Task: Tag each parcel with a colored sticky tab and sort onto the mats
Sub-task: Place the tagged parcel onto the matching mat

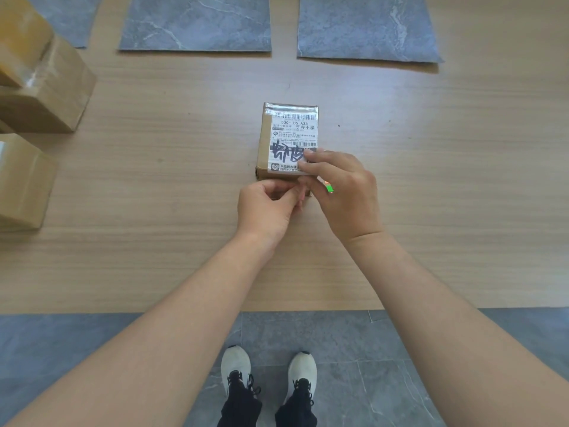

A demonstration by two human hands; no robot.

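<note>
A small cardboard parcel (278, 135) with a white shipping label lies in the middle of the wooden table. Just in front of it, my right hand (341, 192) curls round a pad of sticky tabs (329, 188); only a green and orange corner shows beside the palm. Its fingertips rest over the near right corner of the parcel. My left hand (268, 208) meets it from the left, thumb and forefinger pinched at the pad's edge under the right fingers. The tab it pinches is mostly hidden.
Three grey marbled mats lie along the far edge: left (66, 20), middle (197, 23), right (366, 26). Taped brown parcels are stacked at the left (49, 87), with another nearer (21, 180). The table's near edge runs above my shoes.
</note>
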